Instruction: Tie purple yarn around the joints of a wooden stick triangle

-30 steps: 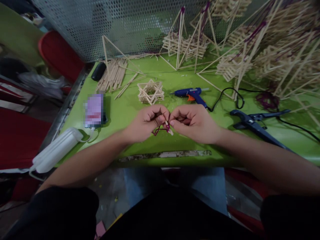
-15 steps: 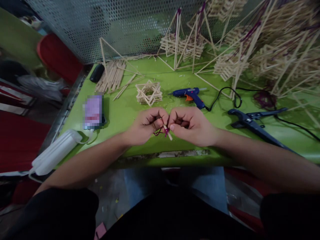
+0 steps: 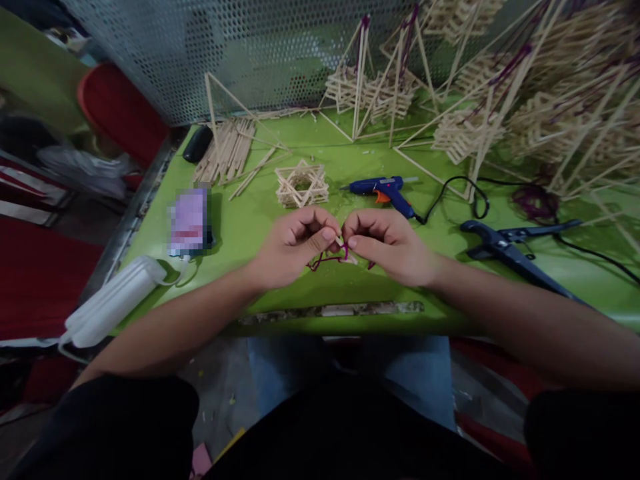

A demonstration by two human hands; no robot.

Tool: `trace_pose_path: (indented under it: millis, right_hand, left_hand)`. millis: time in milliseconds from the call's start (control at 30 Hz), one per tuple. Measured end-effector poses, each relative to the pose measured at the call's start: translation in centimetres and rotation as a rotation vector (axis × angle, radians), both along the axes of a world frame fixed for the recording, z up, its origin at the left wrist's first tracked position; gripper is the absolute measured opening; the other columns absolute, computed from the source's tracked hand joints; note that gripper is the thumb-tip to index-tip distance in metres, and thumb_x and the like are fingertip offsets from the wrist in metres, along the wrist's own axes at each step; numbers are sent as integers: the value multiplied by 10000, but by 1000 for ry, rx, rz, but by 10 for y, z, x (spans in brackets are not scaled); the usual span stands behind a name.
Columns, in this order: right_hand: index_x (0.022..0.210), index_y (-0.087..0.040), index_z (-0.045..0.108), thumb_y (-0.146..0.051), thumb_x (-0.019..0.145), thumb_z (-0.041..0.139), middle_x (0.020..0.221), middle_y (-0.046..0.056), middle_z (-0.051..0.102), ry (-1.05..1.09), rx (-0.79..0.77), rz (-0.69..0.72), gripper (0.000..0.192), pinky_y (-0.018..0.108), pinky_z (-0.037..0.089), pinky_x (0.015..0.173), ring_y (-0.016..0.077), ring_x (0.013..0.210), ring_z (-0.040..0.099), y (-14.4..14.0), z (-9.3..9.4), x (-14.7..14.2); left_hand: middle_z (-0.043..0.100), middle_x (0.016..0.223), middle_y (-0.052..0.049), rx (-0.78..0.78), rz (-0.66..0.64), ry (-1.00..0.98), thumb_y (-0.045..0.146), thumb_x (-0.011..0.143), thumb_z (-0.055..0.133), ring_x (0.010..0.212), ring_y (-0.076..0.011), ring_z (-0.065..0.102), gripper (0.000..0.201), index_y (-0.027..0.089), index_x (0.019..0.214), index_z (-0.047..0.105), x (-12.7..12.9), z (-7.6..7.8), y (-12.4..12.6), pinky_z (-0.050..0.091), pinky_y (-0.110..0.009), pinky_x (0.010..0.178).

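head view: both hands meet over the near middle of the green table. the left hand is curled nearly shut, thumb and forefinger pinched on a length of purple thread, which loops down just below the fingertips. the right hand, at 3 o'clock of the left and almost touching it, is likewise curled, its thumb and forefinger nipping the thread and a small pale stick that pokes out beneath them; how the thread sits on the stick is too small to tell. at 12 o'clock of the hands stands a small woven stick frame. at 1 o'clock lies a blue glue gun with a black cord trailing right. at 3 o'clock, well apart, rests a dark blue tool. at 11 o'clock a bundle of loose sticks lies flat. at 9 o'clock sits a blurred purple object, and at 8 o'clock a white case hangs over the table edge. tall stick structures crowd the far right.
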State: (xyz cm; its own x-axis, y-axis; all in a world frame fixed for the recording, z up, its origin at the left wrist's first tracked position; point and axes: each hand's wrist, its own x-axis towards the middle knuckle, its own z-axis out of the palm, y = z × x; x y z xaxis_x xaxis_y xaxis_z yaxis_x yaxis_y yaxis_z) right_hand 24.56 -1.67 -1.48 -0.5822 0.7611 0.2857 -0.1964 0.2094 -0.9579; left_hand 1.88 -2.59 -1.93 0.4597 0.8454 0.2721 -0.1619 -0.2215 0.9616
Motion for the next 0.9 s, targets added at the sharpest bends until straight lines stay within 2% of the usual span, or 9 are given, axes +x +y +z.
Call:
trace_pose_path:
  millis: [167, 333, 600, 800, 900]
  right_hand:
    - [865, -179, 698, -386, 957, 941, 725, -22, 669, 26, -18, -12, 332, 236, 396, 552, 99, 616, 515, -1, 6, 2]
    - [897, -176, 711, -383, 985, 911, 736, -15, 697, -26, -50, -8, 301, 242, 396, 539, 103, 611, 540, -1, 8, 4]
    - [867, -178, 679, -336, 978, 898, 678, -39, 646, -101, -49, 0, 292, 243, 373, 518, 88, 569, 512, -1, 12, 5]
    - [867, -189, 646, -241, 1006, 788, 694, -33, 660, -136, 16, 26, 206, 249, 386, 525, 84, 559, 506, -1, 11, 4]
    - [901, -202, 637, -227, 1018, 736, 742, -24, 663, -147, 105, -47, 156, 276, 441, 579, 107, 609, 540, -1, 8, 5]
  left_hand:
    - [757, 850, -33, 29, 69, 59, 509, 945, 934, 744, -120, 698, 388, 171, 1003, 752, -2, 4, 1, 580, -219, 675]
    - [753, 848, -35, 58, 82, 81, 529, 944, 930, 741, -118, 686, 405, 168, 991, 755, -3, 4, 1, 572, -228, 682]
    - [748, 839, -35, 45, 88, 97, 550, 936, 933, 721, -119, 670, 420, 174, 984, 751, -3, 5, -1, 547, -231, 641]
    - [727, 808, -29, 0, 72, 119, 577, 937, 922, 604, -94, 592, 443, 176, 972, 737, -1, 4, -2, 492, -213, 526]
    - [716, 796, -26, -23, 65, 132, 572, 949, 911, 575, -87, 573, 436, 172, 982, 739, 0, 4, -4, 484, -205, 499]
